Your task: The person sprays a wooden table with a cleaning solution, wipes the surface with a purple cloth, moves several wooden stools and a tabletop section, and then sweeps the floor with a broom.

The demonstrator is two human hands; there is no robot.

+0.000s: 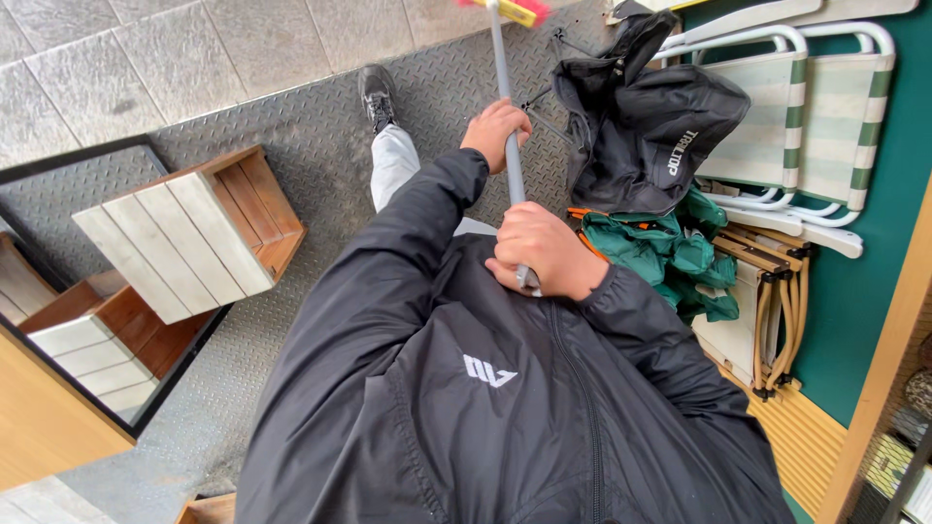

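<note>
Both of my hands grip the grey pole [508,116] of a broom, which runs away from my chest toward the floor. Its yellow and pink head [512,10] is cut off by the top edge. My left hand [494,131] is closed around the pole farther down, with the black jacket sleeve stretched out. My right hand [537,253] is closed around the pole's near end, close to my chest. My black zipped jacket [485,417] fills the lower part of the view. One grey trouser leg and a dark shoe [377,94] stand on the metal floor.
A wooden crate with pale slats [189,238] sits left on the diamond-plate floor [311,136]. A mirror [68,311] leans beside it. On the right lie a black bag [650,126], a green bag [670,257], striped folding chairs [815,126] and folded wooden frames [777,311].
</note>
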